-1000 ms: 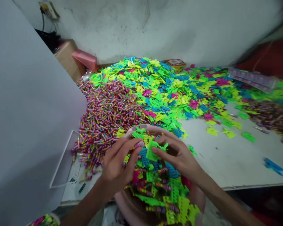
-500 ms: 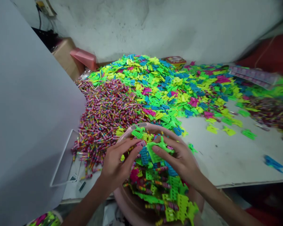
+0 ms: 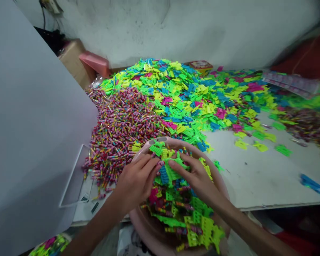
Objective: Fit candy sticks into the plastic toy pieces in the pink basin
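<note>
Both hands have sunk lower since the earlier head view: the left hand (image 3: 134,186) and right hand (image 3: 194,177) now press into the pile in a pink basin (image 3: 220,185). A lime comb piece (image 3: 172,173), raised between them before, now sits lower, partly among the other pieces. From the head view, it lies just ahead of the right grip, its long axis running roughly across the basin, and the right hand is the nearer. Its fingertips (image 3: 174,163) touch the piece's upper edge. Both grips stand half open, fingers curved and spread; whether either has hold of anything, the view cannot show. Beyond the basin's far rim, a heap of wrapped candy sticks (image 3: 120,131) and a spread of neon plastic pieces (image 3: 170,96) cover much of the table (image 3: 269,177). A few blue pieces (image 3: 310,184) lie well to the right of the grips.
</note>
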The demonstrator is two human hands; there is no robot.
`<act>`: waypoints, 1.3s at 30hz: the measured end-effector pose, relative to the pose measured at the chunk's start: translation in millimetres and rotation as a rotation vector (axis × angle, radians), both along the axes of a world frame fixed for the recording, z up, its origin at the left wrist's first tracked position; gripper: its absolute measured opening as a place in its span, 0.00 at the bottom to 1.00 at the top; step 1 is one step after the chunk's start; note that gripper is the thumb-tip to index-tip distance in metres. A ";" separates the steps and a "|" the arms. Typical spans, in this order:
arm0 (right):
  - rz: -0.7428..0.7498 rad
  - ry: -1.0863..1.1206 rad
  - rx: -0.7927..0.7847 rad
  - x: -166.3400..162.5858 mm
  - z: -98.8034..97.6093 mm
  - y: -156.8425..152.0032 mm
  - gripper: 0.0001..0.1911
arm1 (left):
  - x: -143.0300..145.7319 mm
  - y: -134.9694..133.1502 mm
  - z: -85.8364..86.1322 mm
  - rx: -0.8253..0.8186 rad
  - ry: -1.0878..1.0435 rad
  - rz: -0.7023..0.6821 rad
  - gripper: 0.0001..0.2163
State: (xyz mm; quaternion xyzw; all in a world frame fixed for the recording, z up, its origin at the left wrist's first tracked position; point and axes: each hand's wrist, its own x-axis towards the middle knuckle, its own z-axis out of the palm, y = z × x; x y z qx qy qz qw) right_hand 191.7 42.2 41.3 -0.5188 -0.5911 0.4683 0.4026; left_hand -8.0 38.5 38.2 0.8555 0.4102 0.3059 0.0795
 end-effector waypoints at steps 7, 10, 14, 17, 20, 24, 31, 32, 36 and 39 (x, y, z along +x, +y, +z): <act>-0.021 0.131 -0.103 -1.0 -1.1 -1.5 0.13 | 11.3 -5.3 7.3 0.237 0.252 0.096 0.30; -0.078 0.134 -0.153 -2.8 -9.3 -5.8 0.14 | 10.4 -4.5 0.8 0.247 0.223 0.063 0.24; -0.164 0.061 -0.117 -7.4 -17.5 -10.1 0.14 | 12.4 -5.1 -7.0 0.201 0.118 -0.012 0.14; -0.143 -0.003 -0.079 -3.1 -12.5 -7.1 0.15 | 14.0 -6.0 -7.1 0.178 0.084 -0.018 0.16; -0.032 -0.144 0.070 18.1 -7.8 11.5 0.18 | -2.5 1.2 -10.8 0.100 0.047 -0.058 0.22; -0.206 -0.481 0.237 67.3 -27.5 67.7 0.22 | -61.6 31.6 -44.9 0.015 0.013 0.213 0.14; -0.249 -0.642 0.228 116.9 -102.3 152.6 0.15 | -111.8 57.9 -132.5 -0.267 0.342 0.449 0.13; -0.257 -0.629 0.218 118.5 -109.9 156.2 0.15 | -108.6 55.6 -138.8 -0.280 0.342 0.457 0.14; -0.359 -0.492 0.178 124.6 -122.5 160.7 0.15 | -96.6 52.4 -148.3 -0.315 0.281 0.497 0.14; -0.472 -0.312 0.129 127.9 -112.5 159.9 0.15 | -95.2 60.8 -146.6 -0.312 0.166 0.500 0.10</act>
